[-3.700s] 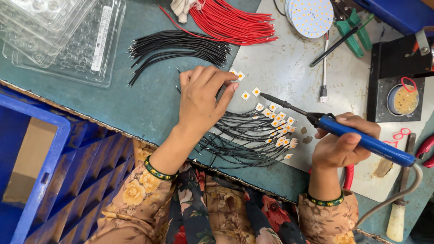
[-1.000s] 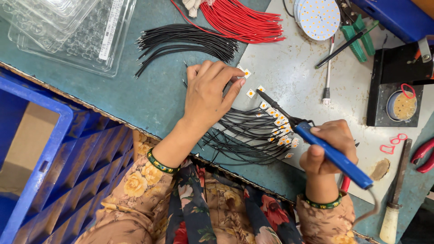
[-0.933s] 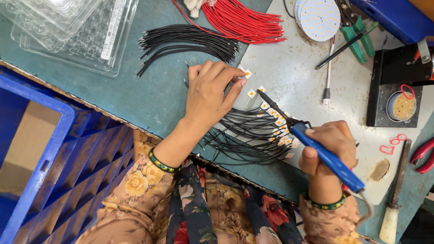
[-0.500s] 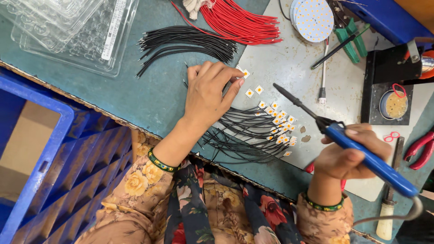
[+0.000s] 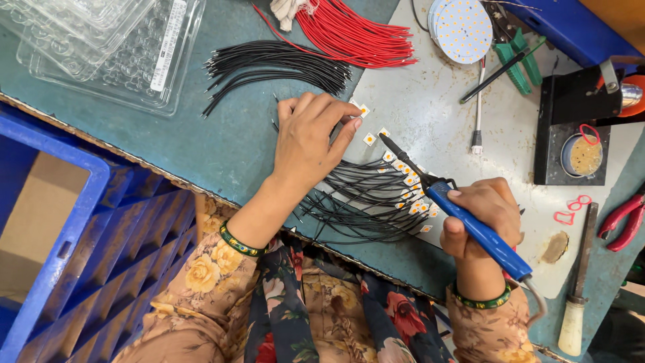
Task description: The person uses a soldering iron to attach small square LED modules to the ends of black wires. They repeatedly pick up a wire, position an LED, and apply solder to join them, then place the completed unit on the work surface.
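Observation:
My left hand (image 5: 310, 142) lies palm down on the bench, fingertips pressing on a small white LED chip (image 5: 363, 110) and the black wire under it. A row of similar small LED chips (image 5: 407, 183) with black wires (image 5: 356, 202) soldered on runs diagonally beneath the hand. My right hand (image 5: 485, 214) grips a blue-handled soldering iron (image 5: 474, 228); its dark tip (image 5: 388, 142) points up-left and sits close to a chip near my left fingertips.
Loose black wires (image 5: 275, 64) and red wires (image 5: 356, 33) lie at the back. A round LED board (image 5: 460, 20), a black iron stand with a flux tin (image 5: 582, 154), red pliers (image 5: 621, 220), a file (image 5: 578, 282), clear plastic trays (image 5: 101, 40) and a blue crate (image 5: 74, 235) surround the work area.
My right hand swung the soldering iron out to the right, then brought it back; the tip is again near the chips by my left fingertips. The left hand stayed put.

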